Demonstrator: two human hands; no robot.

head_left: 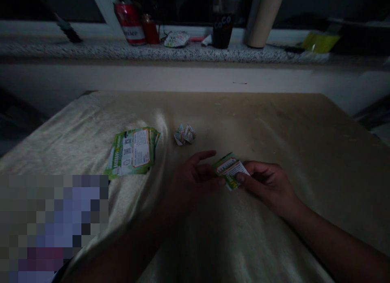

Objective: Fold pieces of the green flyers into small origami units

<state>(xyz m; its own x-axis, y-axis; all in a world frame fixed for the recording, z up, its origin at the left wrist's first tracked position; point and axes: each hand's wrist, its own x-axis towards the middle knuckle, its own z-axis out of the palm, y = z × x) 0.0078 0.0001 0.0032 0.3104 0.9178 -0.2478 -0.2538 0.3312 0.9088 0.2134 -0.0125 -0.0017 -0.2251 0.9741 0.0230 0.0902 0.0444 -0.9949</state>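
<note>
Between my hands, above the cloth, is a small folded green and white printed leaflet (229,167). My right hand (271,185) is closed on its right side, with the thumb pressed on the front. At the lower left edge, the thumb of my left hand (198,173) meets the paper while its index finger points out straight. Part of the left fingers lies behind the leaflet. A stack of similar green leaflets (134,151) rests to the left. Farther back sits a crumpled or folded piece of printed paper (184,134).
A shiny beige cloth (274,124) covers the table. Behind it, a speckled stone sill (100,49) holds a red can (131,25), a small red container (150,30), a dark lidded cup (222,29), a tan cylinder (264,21) and a yellow item (320,42). A pixelated patch hides the lower left.
</note>
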